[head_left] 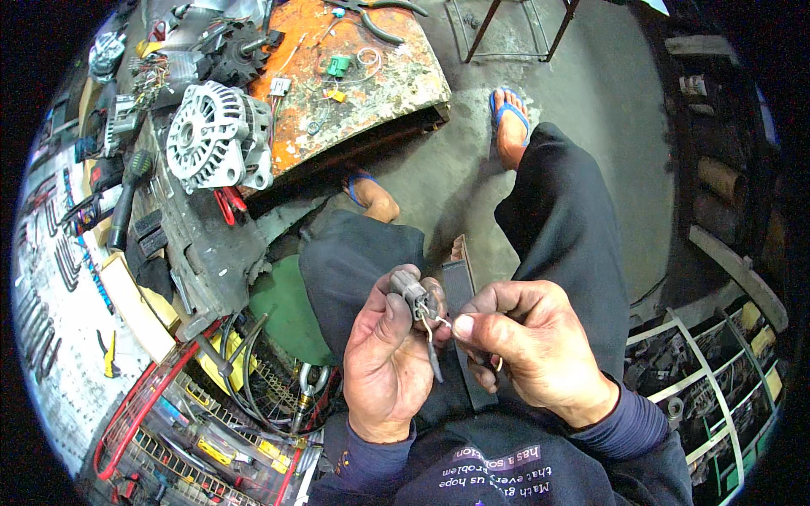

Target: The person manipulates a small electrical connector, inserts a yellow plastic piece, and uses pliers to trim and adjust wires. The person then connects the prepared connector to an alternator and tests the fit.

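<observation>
Left hand (388, 367) grasps gray connector (408, 292) above dark trousers (363, 253), short wires hanging off it. Right hand (527, 346) just beside, thumb and forefinger pinched on light wire (442, 321). Farther: silver alternator (215, 139) at left, then worn orange surface (401, 80) carrying green connector (337, 66), pliers (381, 32) toward far end.

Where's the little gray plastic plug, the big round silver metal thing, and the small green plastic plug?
Small gray plastic plug (408, 290), head view: on its body.
Big round silver metal housing (218, 137), head view: on its slotted part.
Small green plastic plug (337, 66), head view: on its body.
</observation>
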Available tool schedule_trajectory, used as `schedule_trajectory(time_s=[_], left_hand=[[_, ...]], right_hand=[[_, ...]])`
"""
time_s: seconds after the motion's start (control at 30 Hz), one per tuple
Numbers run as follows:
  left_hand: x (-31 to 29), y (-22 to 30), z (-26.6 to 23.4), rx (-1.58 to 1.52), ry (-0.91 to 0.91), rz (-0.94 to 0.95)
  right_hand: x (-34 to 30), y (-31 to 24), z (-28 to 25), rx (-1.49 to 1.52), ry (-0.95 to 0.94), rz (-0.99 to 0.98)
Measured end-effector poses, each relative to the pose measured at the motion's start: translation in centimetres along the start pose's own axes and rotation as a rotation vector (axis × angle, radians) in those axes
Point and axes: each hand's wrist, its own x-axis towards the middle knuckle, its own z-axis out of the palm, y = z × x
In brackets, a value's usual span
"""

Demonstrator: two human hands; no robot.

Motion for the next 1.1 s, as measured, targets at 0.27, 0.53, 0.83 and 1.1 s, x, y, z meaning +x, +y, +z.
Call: schedule_trajectory(time_s=[0.27,0.53,0.83,1.1], left_hand=[[-0.2,0.0,-0.2,0.028,0.015,0.020],[-0.1,-0.2,-0.5,0.069,-0.010,0.043],[-0.2,-0.4,-0.8,0.146,-0.001,0.082],[-0.3,-1.2,-0.9,0.262,-0.024,0.144]], right_hand=[[0.2,0.7,-0.2,0.035,-0.020,0.032],[0.5,1.2,-0.8,0.136,-0.035,0.038],[0.5,1.6,-0.9,0.169,-0.045,0.017],[0.8,2.0,-1.1,0.156,-0.057,-0.020]])
